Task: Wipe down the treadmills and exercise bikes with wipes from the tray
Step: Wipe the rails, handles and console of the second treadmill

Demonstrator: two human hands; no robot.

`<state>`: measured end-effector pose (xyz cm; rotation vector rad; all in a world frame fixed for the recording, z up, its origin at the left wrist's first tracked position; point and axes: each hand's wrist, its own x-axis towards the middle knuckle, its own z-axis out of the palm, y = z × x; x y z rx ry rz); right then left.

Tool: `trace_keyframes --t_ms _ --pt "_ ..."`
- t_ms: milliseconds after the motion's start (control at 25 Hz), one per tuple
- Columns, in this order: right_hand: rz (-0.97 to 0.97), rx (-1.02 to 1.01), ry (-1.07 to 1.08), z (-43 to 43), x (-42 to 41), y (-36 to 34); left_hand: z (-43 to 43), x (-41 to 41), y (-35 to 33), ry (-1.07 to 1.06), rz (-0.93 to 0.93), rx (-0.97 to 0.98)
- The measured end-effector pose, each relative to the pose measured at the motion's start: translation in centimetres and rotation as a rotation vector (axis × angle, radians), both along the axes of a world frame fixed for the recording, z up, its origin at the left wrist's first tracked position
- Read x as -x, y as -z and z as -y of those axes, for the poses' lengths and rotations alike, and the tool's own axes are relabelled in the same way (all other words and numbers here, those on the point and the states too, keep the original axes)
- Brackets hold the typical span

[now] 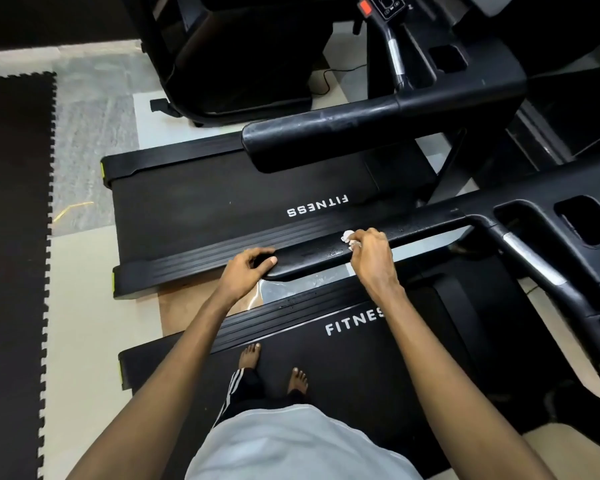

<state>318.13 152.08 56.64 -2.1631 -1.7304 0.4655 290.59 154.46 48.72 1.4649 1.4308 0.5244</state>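
One crumpled white wipe [347, 236] sits bunched in the right hand [371, 254], whose fingers curl over it and press it down on the top of a black handrail [312, 252]. Just left of the wipe the rail's surface glistens with wet specks. The left hand [248, 268] holds the rail's rounded free end, fingers wrapped over the top and thumb lying along the near side.

The rail belongs to the near treadmill [347, 362]. The person stands barefoot on its belt (marked FITNESS in white), both feet [297, 381] toward the belt's left edge. To the right the rail joins a console [534, 216] with two sunken wells.

Beyond the rail lies a second treadmill [205, 202], parallel to the first, its FITNESS lettering upside down from here and its own padded rail hanging above the belt. A strip of pale floor [84, 306] shows between the two decks and to their left. Further back stands another black machine [239, 64]; its kind cannot be told. At the far left a dark mat [11, 237] with jigsaw edges covers the floor.
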Motion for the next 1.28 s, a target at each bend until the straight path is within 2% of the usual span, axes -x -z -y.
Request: trace_keyframes --t_ms 200,440,560,680,840,1080,1160,1280 --pt "0.0 0.029 -0.184 0.2 4.2 0.6 -0.8 0.9 1.8 0.003 0.044 0.039" --pt "0.011 0.038 0.1 -0.1 2.6 -0.5 -1.2 1.9 2.1 0.004 0.121 0.074" --pt "0.01 0.111 0.021 0.4 6.1 -0.3 -0.9 2.5 2.3 -0.05 0.241 0.133" --pt "0.033 0.127 -0.102 0.5 9.2 0.0 -0.9 3.2 2.3 -0.046 0.28 0.157" --pt "0.006 0.183 0.02 -0.7 8.5 -0.5 -1.6 4.2 2.6 -0.017 0.304 0.204" --pt "0.089 0.275 -0.226 -1.0 13.8 0.1 -2.4 4.6 3.5 0.004 0.367 0.229" --pt "0.115 0.295 -0.185 -1.4 12.7 -0.4 -2.5 4.7 3.9 0.006 0.372 0.236" --pt "0.113 0.273 0.016 -1.9 10.0 -1.0 -2.7 4.9 4.2 0.02 0.373 0.264"
